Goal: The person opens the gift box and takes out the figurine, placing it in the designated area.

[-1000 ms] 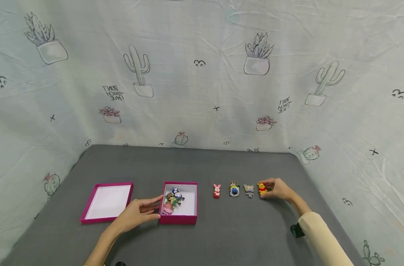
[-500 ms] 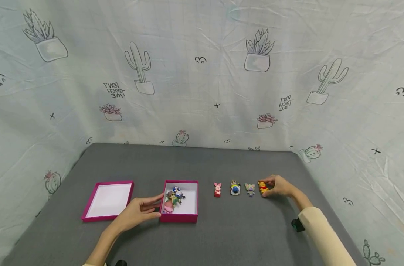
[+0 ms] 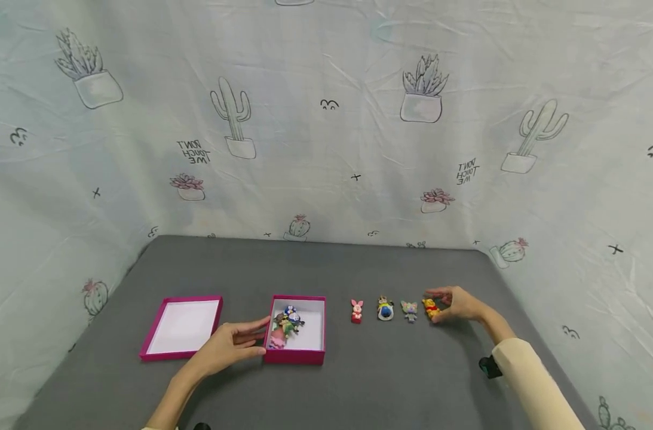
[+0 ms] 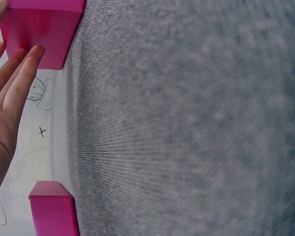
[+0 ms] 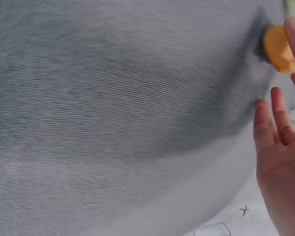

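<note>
In the head view my left hand (image 3: 224,351) rests against the left side of an open magenta box (image 3: 294,356), thumb by its front corner. Its fairly straight fingers touch the box wall (image 4: 44,34) in the left wrist view. Several small toy figures (image 3: 285,325) lie inside the box. My right hand (image 3: 460,304) is around a yellow-and-red bear figure (image 3: 431,308) at the right end of a row, fingers spread. The thumb overlaps the yellow figure (image 5: 279,49) in the right wrist view. Left of it are a grey cat-like figure (image 3: 409,310), a blue-and-white figure (image 3: 385,309) and a pink piglet figure (image 3: 356,311).
The magenta box lid (image 3: 182,327), white inside, lies on the grey tabletop (image 3: 358,382) left of the box. Behind the table and along its sides hangs a pale curtain (image 3: 315,143) printed with cacti.
My right fingers have loosened from the bear figure and spread apart, leaving it at the row's end. The left hand stays at the box. The head view has shifted slightly.
</note>
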Tool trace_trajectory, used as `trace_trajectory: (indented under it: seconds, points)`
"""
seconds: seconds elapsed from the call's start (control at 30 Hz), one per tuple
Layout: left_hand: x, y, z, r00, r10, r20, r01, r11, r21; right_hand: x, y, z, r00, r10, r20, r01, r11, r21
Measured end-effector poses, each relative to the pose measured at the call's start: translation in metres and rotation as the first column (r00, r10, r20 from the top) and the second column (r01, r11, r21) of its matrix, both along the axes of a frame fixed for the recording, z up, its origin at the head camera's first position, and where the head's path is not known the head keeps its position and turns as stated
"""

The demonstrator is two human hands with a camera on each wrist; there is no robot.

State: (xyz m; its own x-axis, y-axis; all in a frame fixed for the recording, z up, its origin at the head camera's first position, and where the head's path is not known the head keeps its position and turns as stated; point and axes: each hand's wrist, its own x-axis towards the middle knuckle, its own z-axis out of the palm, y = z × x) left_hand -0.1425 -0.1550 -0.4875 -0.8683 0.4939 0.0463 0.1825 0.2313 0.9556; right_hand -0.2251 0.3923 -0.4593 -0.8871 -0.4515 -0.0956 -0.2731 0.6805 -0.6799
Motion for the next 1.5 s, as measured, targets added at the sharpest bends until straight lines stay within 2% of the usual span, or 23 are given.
trace_trajectory:
  seconds: [0.1,0.2,0.27,0.37,0.47,0.57,0.63,0.77,0.87,1.07,1.17,1.3,1.5]
  points:
    - [0.001,-0.001,-0.001,1.0,0.002,-0.008,-0.002,1.0,0.002,0.004,-0.003,0.01,0.999,-0.046,-0.025,0.045,0.998,-0.041]
    - [0.001,-0.003,0.0,1.0,-0.003,-0.019,0.003,1.0,-0.002,0.007,-0.014,0.019,0.996,-0.078,-0.044,0.069,0.983,-0.171]
    - [-0.001,-0.004,0.001,1.0,-0.001,-0.019,0.001,1.0,-0.01,0.009,-0.03,0.023,0.996,-0.074,-0.048,0.057,0.956,-0.289]
    - [-0.006,-0.006,0.005,0.999,0.01,-0.038,-0.011,1.0,-0.028,0.013,-0.067,0.024,0.999,-0.015,-0.036,-0.003,0.895,-0.445]
    - [-0.013,-0.008,0.011,0.997,0.008,-0.074,-0.011,0.999,-0.044,0.016,-0.11,0.02,0.997,0.055,-0.047,-0.072,0.841,-0.536]
    - [-0.018,-0.009,0.016,0.995,-0.002,-0.095,-0.003,0.998,-0.055,0.02,-0.152,0.018,0.994,0.11,-0.023,-0.103,0.819,-0.564]
    - [-0.02,-0.01,0.018,0.995,-0.007,-0.099,0.001,0.998,-0.061,0.021,-0.175,0.018,0.99,0.142,-0.007,-0.122,0.824,-0.553]
    - [-0.02,-0.011,0.018,0.996,0.0,-0.093,-0.005,0.998,-0.061,0.017,-0.208,0.015,0.984,0.18,-0.01,-0.163,0.866,-0.472]
    - [-0.019,-0.012,0.017,0.997,0.007,-0.077,-0.011,0.998,-0.054,0.009,-0.223,0.011,0.981,0.192,-0.028,-0.187,0.898,-0.398]
    - [-0.018,-0.011,0.014,0.998,0.005,-0.056,-0.007,0.999,-0.036,-0.001,-0.241,0.005,0.979,0.201,-0.023,-0.2,0.942,-0.269]
    - [-0.018,-0.008,0.013,0.998,0.0,-0.055,-0.002,1.0,-0.03,-0.004,-0.249,0.004,0.975,0.211,-0.075,-0.223,0.952,-0.212]
    - [-0.012,-0.005,0.008,1.0,-0.008,-0.025,0.007,1.0,-0.014,-0.008,-0.26,0.0,0.953,0.262,-0.152,-0.284,0.947,-0.148]
    - [-0.002,-0.003,-0.002,1.0,-0.023,-0.014,0.024,1.0,0.006,-0.008,-0.271,-0.009,0.939,0.322,-0.117,-0.33,0.942,-0.054]
